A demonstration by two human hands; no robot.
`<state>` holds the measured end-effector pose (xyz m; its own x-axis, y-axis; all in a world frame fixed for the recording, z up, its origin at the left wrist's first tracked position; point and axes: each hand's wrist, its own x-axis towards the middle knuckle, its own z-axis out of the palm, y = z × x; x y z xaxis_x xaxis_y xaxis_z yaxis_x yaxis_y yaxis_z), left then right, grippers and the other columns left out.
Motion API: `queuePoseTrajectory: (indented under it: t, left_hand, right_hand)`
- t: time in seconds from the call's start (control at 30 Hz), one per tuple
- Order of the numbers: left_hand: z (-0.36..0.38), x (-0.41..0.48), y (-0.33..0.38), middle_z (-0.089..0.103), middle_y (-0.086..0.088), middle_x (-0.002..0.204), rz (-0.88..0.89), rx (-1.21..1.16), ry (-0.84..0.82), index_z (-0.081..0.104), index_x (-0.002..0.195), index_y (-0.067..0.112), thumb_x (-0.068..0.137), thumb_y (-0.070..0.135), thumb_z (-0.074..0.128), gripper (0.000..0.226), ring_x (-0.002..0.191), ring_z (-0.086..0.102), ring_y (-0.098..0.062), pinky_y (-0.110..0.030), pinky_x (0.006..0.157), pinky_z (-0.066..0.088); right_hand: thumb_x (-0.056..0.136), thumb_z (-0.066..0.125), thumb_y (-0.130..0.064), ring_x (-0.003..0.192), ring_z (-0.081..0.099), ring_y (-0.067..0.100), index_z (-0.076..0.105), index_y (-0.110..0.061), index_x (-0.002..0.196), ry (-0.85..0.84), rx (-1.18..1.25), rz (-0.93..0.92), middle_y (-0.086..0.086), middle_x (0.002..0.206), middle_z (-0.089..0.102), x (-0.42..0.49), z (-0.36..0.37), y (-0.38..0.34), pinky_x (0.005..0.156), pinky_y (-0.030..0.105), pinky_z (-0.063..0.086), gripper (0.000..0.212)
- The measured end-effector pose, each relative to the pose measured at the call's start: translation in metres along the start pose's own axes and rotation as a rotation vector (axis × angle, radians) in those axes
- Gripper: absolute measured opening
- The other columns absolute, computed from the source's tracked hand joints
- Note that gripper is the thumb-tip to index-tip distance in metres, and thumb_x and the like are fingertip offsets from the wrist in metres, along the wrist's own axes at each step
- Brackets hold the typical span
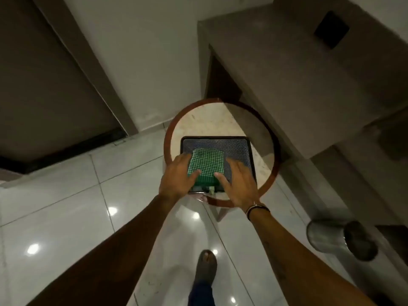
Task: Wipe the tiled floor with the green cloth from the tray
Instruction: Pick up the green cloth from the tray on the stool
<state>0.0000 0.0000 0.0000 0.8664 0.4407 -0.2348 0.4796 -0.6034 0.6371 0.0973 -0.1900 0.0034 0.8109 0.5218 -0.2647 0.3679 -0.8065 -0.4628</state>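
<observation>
A folded green-and-white checked cloth (pixel 206 165) lies in a dark square tray (pixel 236 146) on a small round table (pixel 212 120). My left hand (pixel 177 178) rests at the cloth's left edge, fingers spread, thumb lying on the cloth. My right hand (pixel 237 183) is at the cloth's right edge, fingers spread over the tray, thumb touching the cloth. Neither hand has closed around it. The glossy white tiled floor (pixel 72 208) spreads below and to the left.
A steel bin (pixel 341 239) stands on the floor at the right, below a grey counter (pixel 309 80). A dark door (pixel 44 89) and a white wall (pixel 141 62) lie beyond the table. My foot (pixel 206 267) is on the tiles under my arms.
</observation>
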Motion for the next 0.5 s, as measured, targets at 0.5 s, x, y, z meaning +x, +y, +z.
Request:
queuePoseTrajectory:
  t: [0.5]
  left_hand:
    - [0.157,0.142,-0.086,0.060,-0.018,0.157,-0.242,0.039,0.015,0.052,0.158,0.010,0.106,0.028,0.068,0.057,0.146,0.058,-0.039,-0.054,0.123,0.051]
  right_hand:
    - [0.100,0.079,-0.037,0.140,0.059,0.039,0.050,-0.009,0.157,0.102,0.189,0.303,0.018,0.153,0.058,0.160,0.167,0.090,0.112,0.049,0.053,0.069]
